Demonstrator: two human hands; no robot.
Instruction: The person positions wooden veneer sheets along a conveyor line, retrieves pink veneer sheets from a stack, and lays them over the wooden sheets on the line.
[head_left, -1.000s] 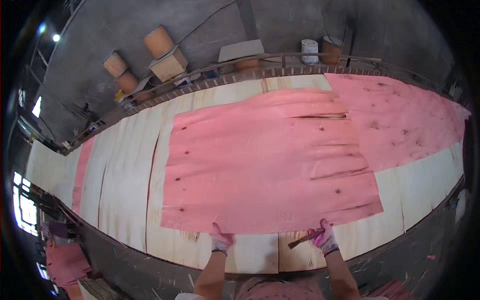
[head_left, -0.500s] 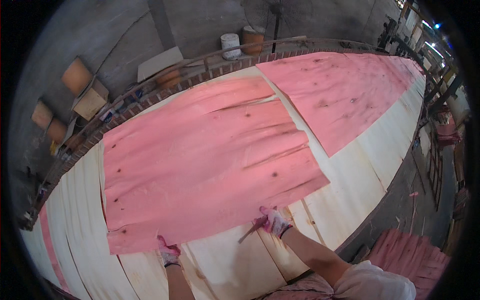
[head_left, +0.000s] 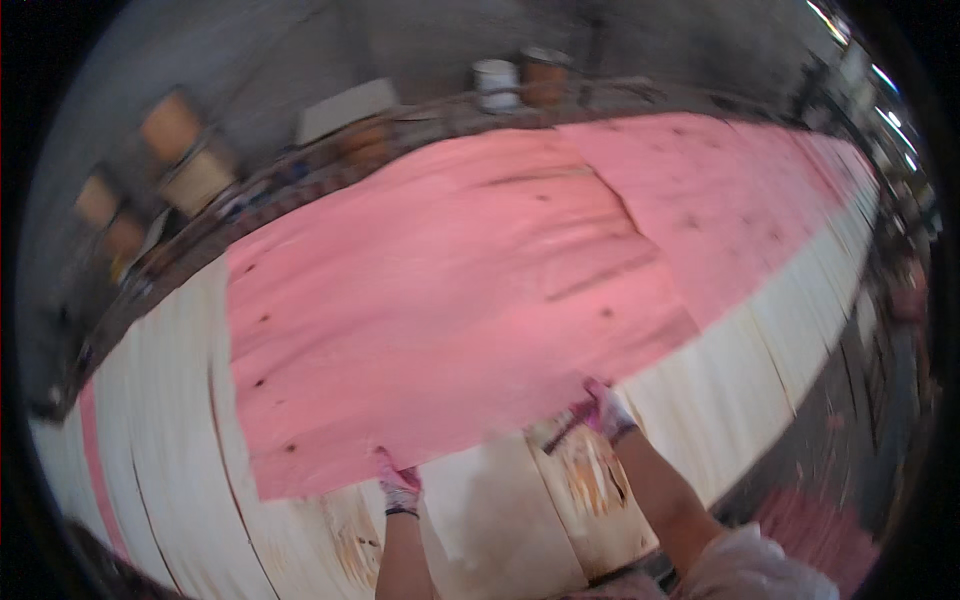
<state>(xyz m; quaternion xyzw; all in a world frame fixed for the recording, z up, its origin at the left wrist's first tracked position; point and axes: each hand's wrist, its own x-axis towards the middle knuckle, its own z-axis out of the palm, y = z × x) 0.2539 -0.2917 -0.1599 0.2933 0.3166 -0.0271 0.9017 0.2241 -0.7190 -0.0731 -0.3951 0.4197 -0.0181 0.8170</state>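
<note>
Now pink veneer sheet (head_left: pixel 450 310), both hands (head_left: pixel 400 487) gripping near edge

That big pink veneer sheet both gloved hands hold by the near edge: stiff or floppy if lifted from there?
Probably floppy: the pink sheet looks very thin and wide, lying flat over the pale sheets. Likely fragile too; dark splits run along its grain. The left hand and right hand grip far apart, so it would probably sag between them.

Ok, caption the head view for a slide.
Gloved left hand and right hand grip the near edge of a pink veneer sheet.
</note>
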